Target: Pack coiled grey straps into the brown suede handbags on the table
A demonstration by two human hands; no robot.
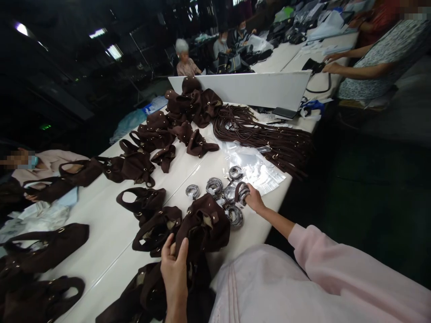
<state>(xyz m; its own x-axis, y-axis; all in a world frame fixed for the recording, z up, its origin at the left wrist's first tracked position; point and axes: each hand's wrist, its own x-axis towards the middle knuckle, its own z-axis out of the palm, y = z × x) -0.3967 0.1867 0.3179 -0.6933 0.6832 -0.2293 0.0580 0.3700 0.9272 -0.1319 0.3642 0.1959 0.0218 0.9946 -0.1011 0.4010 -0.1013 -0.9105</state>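
My left hand (175, 264) is at the near left edge of a dark brown handbag (210, 224), thumb and bent fingers closed on its rim. The bag's mouth is partly open and its lining shows. Farther right, my right hand (255, 198) grips a coiled strap (241, 193) with a brown loop standing up from it; its fingertips are partly hidden. Around it lie several plastic-wrapped coiled straps, among them one coil (214, 185) behind the bag and another (235, 216) beside it. Clear plastic bags (252, 166) are spread just beyond.
Several brown handbags (141, 202) cover the left and far parts of the white table (111, 242). Long brown straps (262, 134) lie in a bundle before a white divider panel (242, 89). Co-workers sit at left and behind; another person (373, 72) works at right.
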